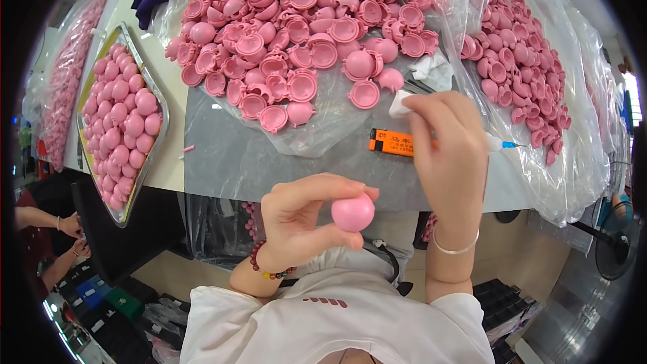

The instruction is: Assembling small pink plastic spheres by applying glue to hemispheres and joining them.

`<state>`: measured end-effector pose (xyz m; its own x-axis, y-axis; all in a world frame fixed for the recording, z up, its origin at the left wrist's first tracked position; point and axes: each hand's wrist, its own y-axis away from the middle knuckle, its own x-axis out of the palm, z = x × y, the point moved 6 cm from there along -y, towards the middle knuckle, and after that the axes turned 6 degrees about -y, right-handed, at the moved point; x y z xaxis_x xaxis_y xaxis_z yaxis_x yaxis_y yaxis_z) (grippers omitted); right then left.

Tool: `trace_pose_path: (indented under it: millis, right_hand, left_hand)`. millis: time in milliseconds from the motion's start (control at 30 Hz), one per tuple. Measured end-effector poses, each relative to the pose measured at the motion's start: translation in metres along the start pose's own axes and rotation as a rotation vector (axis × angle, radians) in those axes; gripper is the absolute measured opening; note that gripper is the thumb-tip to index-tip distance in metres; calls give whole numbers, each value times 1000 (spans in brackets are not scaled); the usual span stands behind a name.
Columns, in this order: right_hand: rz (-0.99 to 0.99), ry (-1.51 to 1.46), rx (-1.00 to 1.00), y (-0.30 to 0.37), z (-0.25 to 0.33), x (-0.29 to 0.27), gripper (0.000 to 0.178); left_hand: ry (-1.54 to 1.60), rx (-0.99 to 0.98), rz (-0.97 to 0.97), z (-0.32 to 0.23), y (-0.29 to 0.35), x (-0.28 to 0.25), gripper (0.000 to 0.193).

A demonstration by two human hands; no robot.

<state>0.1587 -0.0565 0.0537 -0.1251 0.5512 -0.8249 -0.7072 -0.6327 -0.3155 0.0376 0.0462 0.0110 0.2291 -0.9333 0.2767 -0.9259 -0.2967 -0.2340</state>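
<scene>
- we pinch a pink ball (pixel 352 214) between the thumb and forefinger of our left hand (pixel 300 219); in this view it sits just below the near edge of the surface (pixel 222 168).
- our right hand (pixel 450 141) pinches a small white cloth (pixel 400 104) over the surface, partly covering the orange box (pixel 391 142).
- between our left hand and the heap of pink shells (pixel 296 29), a grey stretch of the surface gives us room.
- to our right, a blue-tipped needle (pixel 507 144) and a second heap (pixel 522 54) narrow it.
- to our left, the ball-filled tray (pixel 143 180) pokes a corner past the near edge.
</scene>
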Motion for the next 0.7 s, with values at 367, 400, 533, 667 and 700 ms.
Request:
trace_pose_path:
  millis: [367, 400, 533, 667, 700]
  right_hand:
    - [-61, -424, -460, 46, 58, -21, 29]
    - [-59, -423, -459, 47, 60, -21, 29]
    - [-62, -332, -436, 53, 67, -20, 24]
    - [-157, -331, -348, 56, 59, -30, 22]
    - [-156, -333, -351, 56, 55, -30, 22]
  left_hand:
    - [-281, 54, 68, -10, -5, 4, 32]
    - [-407, 68, 99, -11, -6, 7, 26]
    - [-557, 164, 104, -19, -9, 9, 28]
    - [-505, 202, 108, -18, -10, 10, 32]
    - [-477, 226, 106, -16, -10, 10, 35]
